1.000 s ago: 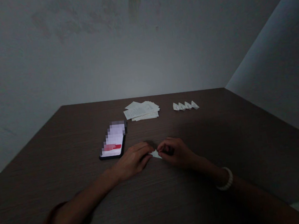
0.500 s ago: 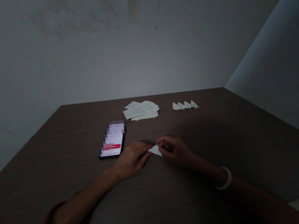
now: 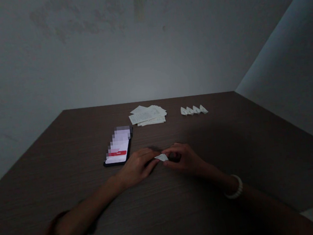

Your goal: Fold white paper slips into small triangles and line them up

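Note:
A small folded piece of white paper (image 3: 162, 157) lies low over the table between my two hands. My left hand (image 3: 139, 165) pinches its left end between thumb and fingers, the forearm resting along the tabletop. From the other side, my right hand (image 3: 184, 158) has its thumb and index finger on the paper's right edge, the other fingers curled in. The fingertips cover parts of the paper, so its full shape is hidden. Left of my left hand lies a phone (image 3: 117, 147) with a lit screen.
On the brown table (image 3: 78, 139), a loose pile of printed paper slips (image 3: 148, 115) lies toward the back. To its right stand several small folded paper pieces (image 3: 194, 110) in a row. A pale wall (image 3: 145, 59) rises behind the table's far edge.
The paper between my hands now shows as a smaller, flatter shape. My right thumb and index finger have opened slightly and shifted to its right edge. My left hand has hardly moved.

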